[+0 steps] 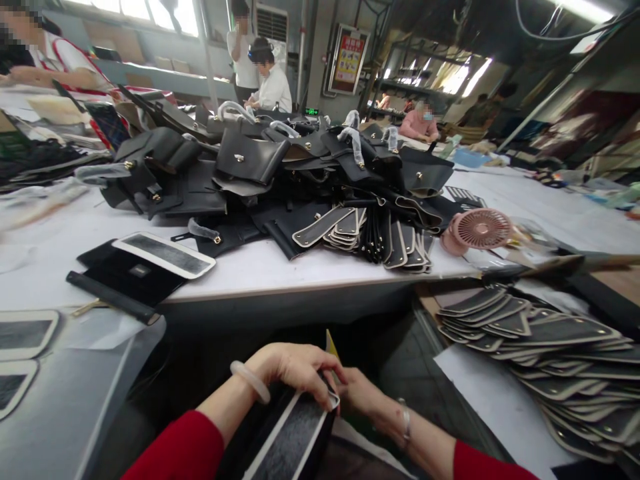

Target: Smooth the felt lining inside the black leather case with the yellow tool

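Observation:
At the bottom middle, my left hand is closed over the upper end of a black panel with white edging, fingers bent down over its edge. My right hand meets it from the right, its fingertips pressed at the same corner and partly hidden behind my left fingers. The panel slants across my lap. A yellow pointed piece sticks up just behind my hands. Dark and sheer material lies under and right of the panel.
Black leather bag parts are heaped on the white table. A pink fan stands right of them. Stacked trimmed strips lie at right, a black piece at left. Several people sit or stand farther back.

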{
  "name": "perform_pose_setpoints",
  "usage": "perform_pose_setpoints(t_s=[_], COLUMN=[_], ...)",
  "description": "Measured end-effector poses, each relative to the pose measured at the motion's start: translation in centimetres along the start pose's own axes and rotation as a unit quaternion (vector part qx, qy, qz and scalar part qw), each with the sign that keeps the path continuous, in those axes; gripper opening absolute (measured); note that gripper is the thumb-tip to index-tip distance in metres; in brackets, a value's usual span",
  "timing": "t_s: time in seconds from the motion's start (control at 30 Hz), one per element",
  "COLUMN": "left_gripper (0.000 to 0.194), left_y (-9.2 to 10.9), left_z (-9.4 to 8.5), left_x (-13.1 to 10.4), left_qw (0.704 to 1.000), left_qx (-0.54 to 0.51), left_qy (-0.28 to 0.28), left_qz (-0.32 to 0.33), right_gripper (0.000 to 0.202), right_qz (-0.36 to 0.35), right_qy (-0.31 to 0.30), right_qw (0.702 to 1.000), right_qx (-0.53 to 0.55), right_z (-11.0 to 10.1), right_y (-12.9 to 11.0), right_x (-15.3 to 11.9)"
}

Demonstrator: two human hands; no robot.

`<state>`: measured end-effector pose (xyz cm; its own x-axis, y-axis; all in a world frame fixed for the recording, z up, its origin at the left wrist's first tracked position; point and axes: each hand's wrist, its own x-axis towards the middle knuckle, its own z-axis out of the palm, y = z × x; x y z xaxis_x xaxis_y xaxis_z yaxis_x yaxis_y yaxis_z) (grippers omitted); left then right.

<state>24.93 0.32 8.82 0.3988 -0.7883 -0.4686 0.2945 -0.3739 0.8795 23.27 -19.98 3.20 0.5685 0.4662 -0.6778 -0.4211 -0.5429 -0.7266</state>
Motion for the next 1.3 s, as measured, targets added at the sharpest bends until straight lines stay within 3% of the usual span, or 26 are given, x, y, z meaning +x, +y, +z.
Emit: perform_pose_setpoints(t_s=[0.13,0.23,0.33,0.43,0.6,0.93,1.3], left_gripper=[0.075,0.078,0.080,0.082,0.090,0.095,0.097], left_y=[0.3,0.4,0.6,1.0,1.7,1.3,1.6], left_z=[0.1,0.1,0.0,0.0,-0.1,-0.3,-0.5], left_x=[0.0,0.0,0.0,-0.3,-0.7,-0.6,-1.1], left_qw=[1.000,1.000,0.999,0.999,0.993,0.991,0.992], left_qx=[-0.005,-0.007,-0.004,0.016,0.070,0.091,0.067], left_qy=[0.002,0.005,0.007,0.023,0.072,0.079,0.079], left_qz=[-0.012,-0.019,-0.033,-0.044,-0.057,-0.065,-0.075], right_gripper=[0.032,0.037,0.029,0.019,0.045,0.045,0.046], right_qz=[-0.025,0.012,0.063,0.077,0.111,0.113,0.147], right_qy=[0.038,-0.069,-0.197,-0.234,-0.205,-0.200,-0.145], right_qw=[0.998,0.997,0.978,0.966,0.962,0.962,0.970], right_qx=[-0.038,-0.032,-0.036,-0.085,-0.144,-0.147,-0.127], right_z=[-6.7,-9.1,-8.2,-6.2,-4.6,-3.8,-2.1], right_y=[-0.7,-2.6,-4.7,-5.8,-6.0,-6.1,-5.4], right_x=[-4.4,-7.7,-8.7,-7.9,-6.7,-6.6,-7.0])
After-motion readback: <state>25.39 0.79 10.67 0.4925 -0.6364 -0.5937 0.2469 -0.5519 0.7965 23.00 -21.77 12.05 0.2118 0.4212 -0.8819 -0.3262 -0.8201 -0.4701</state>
